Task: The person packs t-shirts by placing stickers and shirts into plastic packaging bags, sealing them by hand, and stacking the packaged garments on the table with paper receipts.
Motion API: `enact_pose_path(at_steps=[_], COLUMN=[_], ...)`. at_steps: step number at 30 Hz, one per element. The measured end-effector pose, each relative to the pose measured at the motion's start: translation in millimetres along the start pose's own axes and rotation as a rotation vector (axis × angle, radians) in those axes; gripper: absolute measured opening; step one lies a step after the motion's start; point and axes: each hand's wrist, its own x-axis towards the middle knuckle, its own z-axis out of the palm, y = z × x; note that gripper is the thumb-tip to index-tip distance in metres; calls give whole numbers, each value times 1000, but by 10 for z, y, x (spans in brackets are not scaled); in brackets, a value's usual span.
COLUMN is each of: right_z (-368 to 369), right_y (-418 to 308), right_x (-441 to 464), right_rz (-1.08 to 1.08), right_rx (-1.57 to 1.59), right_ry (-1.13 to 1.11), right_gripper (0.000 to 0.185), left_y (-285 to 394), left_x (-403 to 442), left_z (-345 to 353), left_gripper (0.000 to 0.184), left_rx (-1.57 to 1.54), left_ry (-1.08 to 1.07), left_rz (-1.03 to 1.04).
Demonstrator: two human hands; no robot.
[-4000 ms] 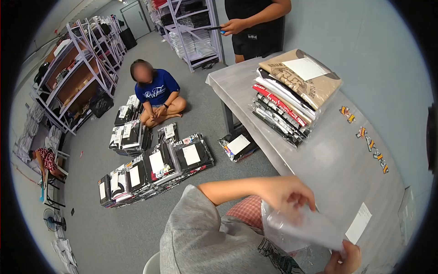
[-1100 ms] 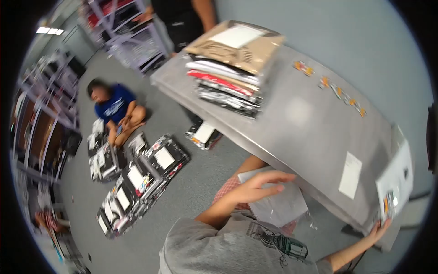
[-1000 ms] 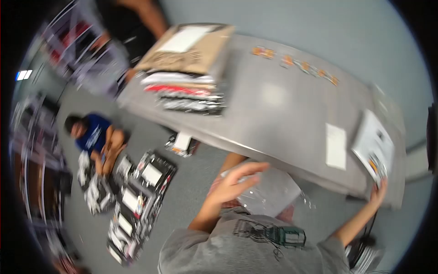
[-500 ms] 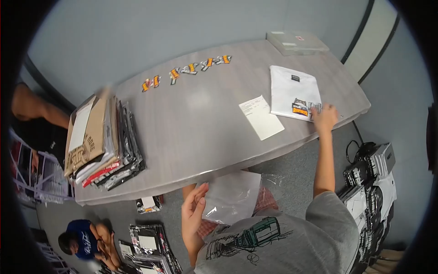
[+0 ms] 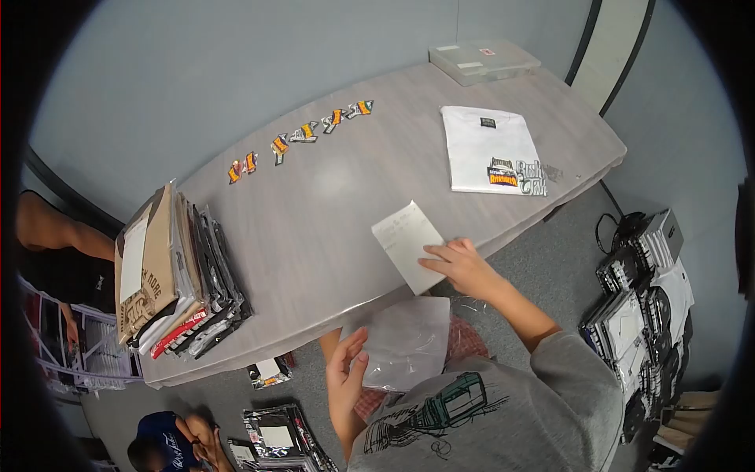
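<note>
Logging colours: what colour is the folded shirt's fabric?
White folded T-shirt, clearest in the head view.

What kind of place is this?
Probably a clothing packing room or stockroom: a folded white T-shirt lies on the table, bagged garments are stacked at its end, and more packed bundles sit on the floor.

A long grey wood-grain table (image 5: 330, 208) carries a flat folded white T-shirt (image 5: 484, 149) with a printed front. Behind the shirt, near the wall, sits a shallow translucent plastic box (image 5: 491, 63). To its left, a loose row of small orange-and-grey printed pieces (image 5: 304, 132) runs along the wall side. Well left of it stands a stack of bagged folded garments (image 5: 169, 267); nearer the front edge, a white paper sheet (image 5: 405, 240) reaches the table's rim.
</note>
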Motion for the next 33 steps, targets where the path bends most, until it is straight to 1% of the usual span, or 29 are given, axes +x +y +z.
enact_pose_path(at_steps=[2,4,6,7,8,9,11,12,14,15,17,18,20,21,23,24,26,27,29,30,32,33], right_z=[2,-188,-462,-621,-716,-754,-618,-472,-245,-285,-344,-316,-228,-201,-141,-110,-40,17,126,159,193,202], right_y=[181,328,584,657,781,982,1414,1548,1761,1726,1645,1571,1355,1211,855,695,413,307,116,29,-149,-219], right_x=[-38,33,134,167,191,213,209,175,150,158,159,147,126,116,64,50,14,-13,-65,-103,-183,-219], right_rz=[-167,-200,-117,4,156,157,549,553,860,864,883,886,645,640,356,354,299,294,255,244,257,244], right_rx=[87,-78,-236,-354,-460,-461,-427,-429,-290,-291,-238,-236,-429,-429,-114,-107,28,31,127,135,351,357], right_ry=[52,450,777,916,960,963,565,570,120,123,29,27,324,327,461,459,498,495,448,445,-53,-58], right_gripper=[34,27,33,33,39,39,41,41,49,49,57,57,50,50,38,38,24,24,18,18,19,19], left_y=[-25,14,41,49,54,48,15,-5,-74,-133,-239,-239,-238,-283,-451,-492,-557,-578,-611,-634,-695,-744], left_x=[0,3,9,13,16,15,24,19,-13,-28,-56,-64,-57,-57,-77,-84,-106,-117,-146,-150,-129,-115], left_z=[-8,-34,-46,-47,-45,-40,-27,-23,-17,-25,-34,-35,-31,-58,-179,-226,-297,-309,-334,-341,-345,-346], left_gripper=[34,35,36,35,35,35,34,34,35,35,34,34,39,39,44,44,47,47,53,53,59,59], left_rx=[30,35,40,22,3,4,45,46,100,101,117,119,456,455,759,763,835,835,1013,1014,985,985], left_ry=[-1,-7,-12,5,21,19,38,32,7,3,37,35,35,41,8,12,-11,-5,-22,-8,-16,-2], left_rz=[-27,-3,21,33,44,47,11,15,13,15,-31,-34,-35,-32,21,16,-14,-18,-122,-128,-161,-167])
